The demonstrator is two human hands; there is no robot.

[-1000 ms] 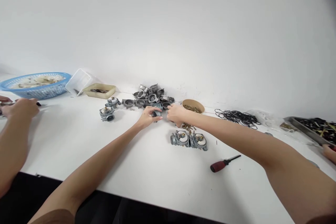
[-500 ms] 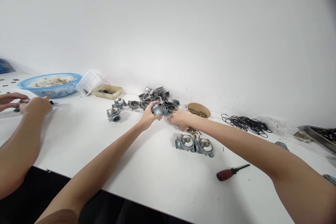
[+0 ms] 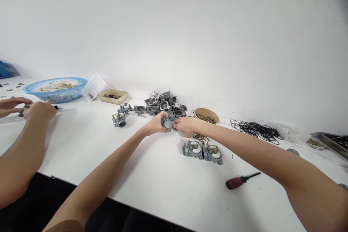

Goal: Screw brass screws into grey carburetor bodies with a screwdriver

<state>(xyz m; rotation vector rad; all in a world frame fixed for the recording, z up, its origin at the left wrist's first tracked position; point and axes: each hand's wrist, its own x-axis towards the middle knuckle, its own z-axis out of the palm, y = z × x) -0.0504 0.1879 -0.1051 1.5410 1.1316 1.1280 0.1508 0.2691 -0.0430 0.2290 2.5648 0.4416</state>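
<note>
My left hand (image 3: 157, 124) is closed around a grey metal carburetor (image 3: 167, 124), its rounded bowl facing up. Close by on the right, my right hand (image 3: 186, 125) has its fingertips pressed together at the carburetor's side; whatever they hold is hidden. Behind both hands lies a heap of metal float bowls (image 3: 164, 105). Loose brass-coloured screws (image 3: 201, 137) lie just beside my right hand. Nearer to me, two open carburetors (image 3: 202, 151) with white floats sit side by side. More open carburetors (image 3: 119, 119) stand to the left.
A screwdriver (image 3: 236, 182) lies at front right. Behind my right arm are a tub of screws (image 3: 206, 111), black rubber rings (image 3: 255, 130) and plastic bags (image 3: 289, 133). At left stand a tray (image 3: 119, 99) and a blue basket (image 3: 58, 96); another person's hands (image 3: 40, 110) work there.
My left hand has turned the carburetor bowl-side up and brought it slightly down and right, against my right fingertips. The view has shifted slightly.
</note>
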